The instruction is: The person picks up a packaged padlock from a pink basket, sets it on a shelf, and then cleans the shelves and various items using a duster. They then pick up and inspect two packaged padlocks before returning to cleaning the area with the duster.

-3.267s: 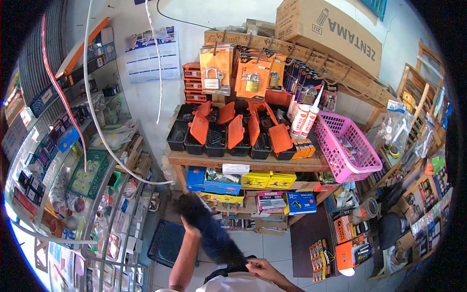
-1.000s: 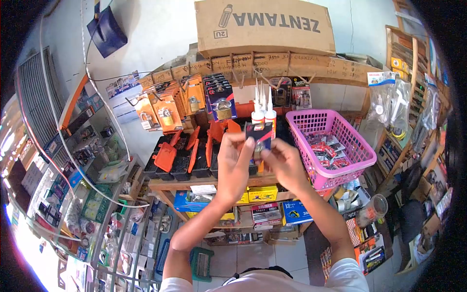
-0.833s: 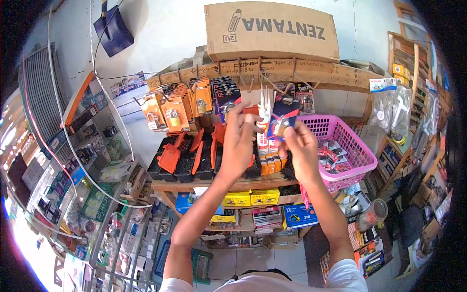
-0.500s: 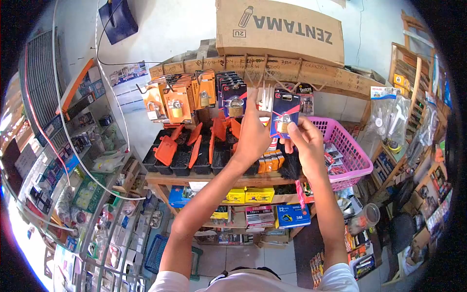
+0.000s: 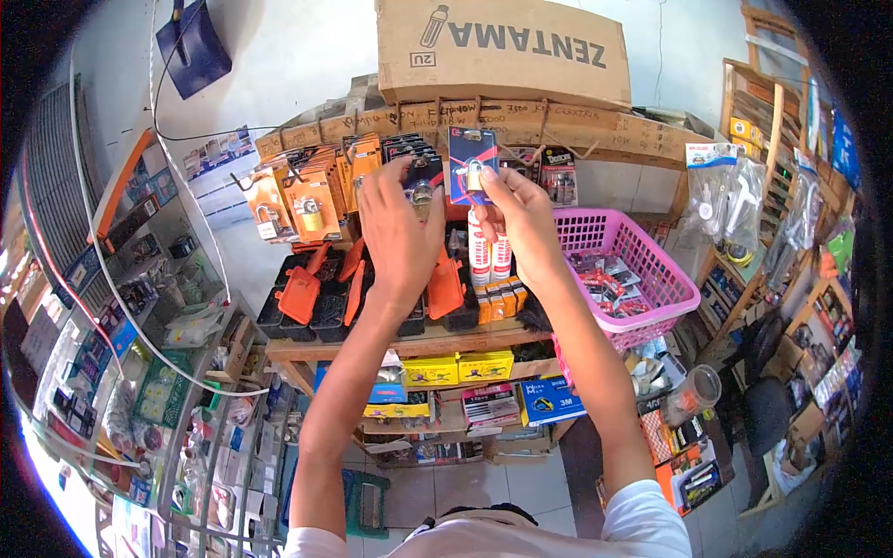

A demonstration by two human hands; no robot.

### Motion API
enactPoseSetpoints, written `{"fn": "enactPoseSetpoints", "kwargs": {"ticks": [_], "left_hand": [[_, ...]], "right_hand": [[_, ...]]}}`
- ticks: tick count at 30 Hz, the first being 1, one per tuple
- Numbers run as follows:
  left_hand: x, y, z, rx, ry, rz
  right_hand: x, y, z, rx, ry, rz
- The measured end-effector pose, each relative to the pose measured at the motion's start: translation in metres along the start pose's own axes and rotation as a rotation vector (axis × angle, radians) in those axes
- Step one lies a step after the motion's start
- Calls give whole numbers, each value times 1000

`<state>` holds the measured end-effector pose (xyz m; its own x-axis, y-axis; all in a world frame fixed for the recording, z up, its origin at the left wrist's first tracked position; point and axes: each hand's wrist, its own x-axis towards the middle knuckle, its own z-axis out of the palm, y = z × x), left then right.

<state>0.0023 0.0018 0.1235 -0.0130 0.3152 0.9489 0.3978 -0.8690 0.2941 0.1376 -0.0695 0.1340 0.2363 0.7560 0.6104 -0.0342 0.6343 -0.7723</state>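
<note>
My right hand (image 5: 523,219) holds a blue carded padlock pack (image 5: 471,165) by its lower edge, raised against the wooden hook rail (image 5: 595,128). My left hand (image 5: 400,232) reaches up beside it with fingers spread, its fingertips touching the row of dark blue padlock packs (image 5: 416,160) hanging on a hook. Orange padlock packs (image 5: 302,200) hang further left on the same rail.
A ZENTAMA cardboard box (image 5: 502,48) sits on top of the rail. Below are black bins with orange lids (image 5: 312,298), sealant tubes (image 5: 484,256), a pink basket (image 5: 633,270) and a wooden shelf (image 5: 409,342) with boxed goods. A glass display case (image 5: 121,372) stands at left.
Both hands have risen from chest height to the hook rail. The right hand carried the blue padlock pack upward; the left hand let go of it and moved to the hanging packs.
</note>
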Motion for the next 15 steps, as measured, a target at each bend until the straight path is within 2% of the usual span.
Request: {"fn": "enactPoseSetpoints", "kwargs": {"ticks": [2,8,10,15], "left_hand": [[5,-2,1,201,-8,234],[10,-15,15,226,-84,260],[14,-21,16,260,-124,250],[16,-31,9,214,-85,300]], "right_hand": [[4,7,1,54,38,12],[0,22,6,45,83,58],[0,24,8,-4,160,67],[8,47,7,-43,186,61]]}}
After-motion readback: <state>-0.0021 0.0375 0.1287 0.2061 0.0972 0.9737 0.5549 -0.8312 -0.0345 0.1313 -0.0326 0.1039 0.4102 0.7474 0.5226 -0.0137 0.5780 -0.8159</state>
